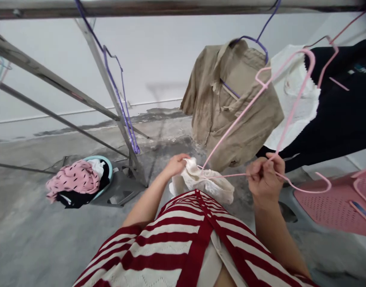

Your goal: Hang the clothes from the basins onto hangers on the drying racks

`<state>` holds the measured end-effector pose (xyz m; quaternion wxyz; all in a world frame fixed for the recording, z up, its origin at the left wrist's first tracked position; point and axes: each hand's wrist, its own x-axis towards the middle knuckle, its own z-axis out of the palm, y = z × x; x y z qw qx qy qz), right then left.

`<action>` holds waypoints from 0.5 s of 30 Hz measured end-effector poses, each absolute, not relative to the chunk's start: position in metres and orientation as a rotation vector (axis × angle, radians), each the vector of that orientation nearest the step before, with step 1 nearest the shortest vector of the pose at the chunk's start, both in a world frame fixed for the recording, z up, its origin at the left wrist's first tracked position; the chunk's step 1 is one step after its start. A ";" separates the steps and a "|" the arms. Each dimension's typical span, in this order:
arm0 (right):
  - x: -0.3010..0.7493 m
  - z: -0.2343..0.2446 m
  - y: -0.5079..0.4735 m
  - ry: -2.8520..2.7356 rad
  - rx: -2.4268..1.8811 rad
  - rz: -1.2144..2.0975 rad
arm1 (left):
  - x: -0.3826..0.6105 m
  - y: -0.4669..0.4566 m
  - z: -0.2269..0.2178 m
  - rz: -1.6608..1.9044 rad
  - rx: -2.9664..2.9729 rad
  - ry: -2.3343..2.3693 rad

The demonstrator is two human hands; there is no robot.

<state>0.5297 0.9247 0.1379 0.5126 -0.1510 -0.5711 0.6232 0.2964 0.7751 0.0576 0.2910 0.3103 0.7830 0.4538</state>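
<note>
My right hand (266, 177) is closed around a pink clothes hanger (236, 115), whose hook points off to the right. The hanger's far corner reaches left into a white garment (221, 184) in front of my body. With my left hand (177, 165) I pinch the edge of that garment beside the hanger's tip. The cloth is bunched, so I cannot tell its exact kind. Just beyond my hands, a tan short-sleeved shirt (211, 103) hangs on a purple hanger (262, 42).
Overhead runs a metal rail (171, 8). An unused purple hanger (118, 91) dangles at left. Lower left, a light-blue basin (111, 169) of clothes rests on a grey stool (119, 189). At right are dark clothing (347, 107), a white cloth (296, 103) and a pink basket (329, 209).
</note>
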 end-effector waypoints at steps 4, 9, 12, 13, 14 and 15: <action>0.493 0.165 0.913 -1.738 -0.402 1.685 | 0.334 0.767 0.041 1.173 0.784 1.984; 0.447 0.201 0.909 -1.972 -0.366 1.721 | 0.344 0.730 0.036 1.223 0.652 1.936; 0.411 0.231 0.906 -2.081 -0.294 1.527 | 0.345 0.713 0.040 1.287 0.586 1.921; 0.395 0.242 0.906 -2.109 -0.256 1.446 | 0.345 0.710 0.042 1.309 0.564 1.917; 0.377 0.254 0.906 -2.132 -0.218 1.364 | 0.345 0.708 0.043 1.331 0.544 1.912; 0.358 0.266 0.905 -2.158 -0.181 1.279 | 0.345 0.706 0.044 1.352 0.526 1.907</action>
